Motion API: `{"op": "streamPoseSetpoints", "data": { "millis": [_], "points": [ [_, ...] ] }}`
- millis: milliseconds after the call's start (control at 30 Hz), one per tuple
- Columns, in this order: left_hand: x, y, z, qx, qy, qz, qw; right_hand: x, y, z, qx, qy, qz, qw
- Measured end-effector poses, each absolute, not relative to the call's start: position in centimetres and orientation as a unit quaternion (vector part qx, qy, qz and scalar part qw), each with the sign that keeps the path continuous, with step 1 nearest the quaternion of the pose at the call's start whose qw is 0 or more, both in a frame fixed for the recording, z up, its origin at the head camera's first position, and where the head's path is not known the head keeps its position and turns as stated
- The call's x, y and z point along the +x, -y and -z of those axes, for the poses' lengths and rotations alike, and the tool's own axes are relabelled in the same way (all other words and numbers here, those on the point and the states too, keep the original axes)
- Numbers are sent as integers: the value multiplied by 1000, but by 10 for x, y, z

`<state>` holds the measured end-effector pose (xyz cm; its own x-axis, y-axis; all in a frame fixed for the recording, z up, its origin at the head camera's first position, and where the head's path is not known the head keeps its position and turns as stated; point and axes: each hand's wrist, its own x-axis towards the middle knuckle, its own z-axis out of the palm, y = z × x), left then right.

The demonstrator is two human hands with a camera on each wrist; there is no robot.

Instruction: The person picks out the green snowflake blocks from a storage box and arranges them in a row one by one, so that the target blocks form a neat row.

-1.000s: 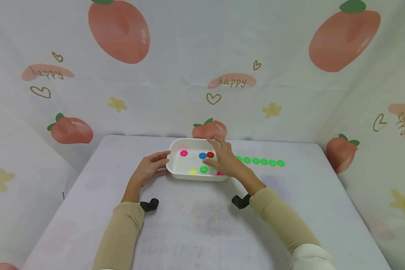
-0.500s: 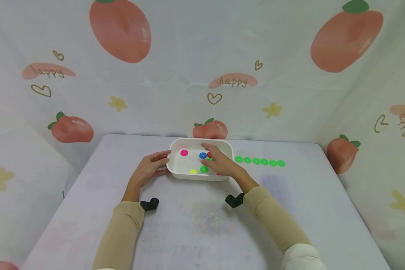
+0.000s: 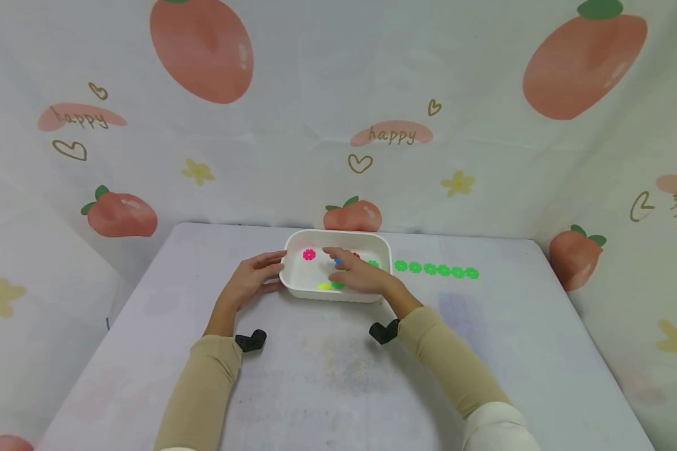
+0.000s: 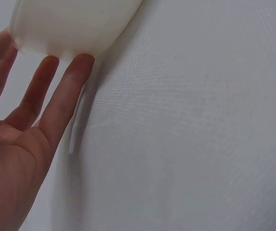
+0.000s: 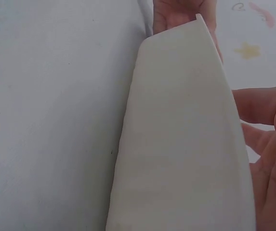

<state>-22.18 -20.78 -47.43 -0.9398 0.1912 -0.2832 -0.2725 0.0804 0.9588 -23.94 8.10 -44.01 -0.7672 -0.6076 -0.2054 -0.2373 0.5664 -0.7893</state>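
Note:
A white plastic tray stands near the far side of the table, with several flower-shaped plastic pieces inside. My left hand touches its left end with extended fingers; in the left wrist view the fingertips lie against the tray wall. Over the tray's right half, my right hand reaches in, its fingers apart and nothing seen between them. Near it are a blue piece, a green piece and a yellow piece. A pink piece lies farther left. In the right wrist view, the tray side hides the pieces.
To the right of the tray, a straight row of green flower pieces lies on the white tabletop. A printed fabric backdrop rises behind the table's far edge. Dark wrist mounts sit under both forearms.
My right hand has moved left and lower into the tray, from its right end toward the middle pieces. The left hand stays at the tray's left end, and the green row has not moved.

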Motion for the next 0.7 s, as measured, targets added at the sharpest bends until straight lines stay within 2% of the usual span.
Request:
{"op": "streamPoseSetpoints", "data": {
  "millis": [367, 567, 700],
  "points": [
    [-223, 208, 480, -29, -716, -678, 166, -252, -64, 452, -243, -849, 403, 240],
    [-223, 206, 479, -29, -709, -683, 172, -255, -65, 447, -238, -854, 407, 222],
    [-224, 207, 476, -31, -714, -680, 164, -254, -67, 441, -233, -841, 427, 237]
  ]
}}
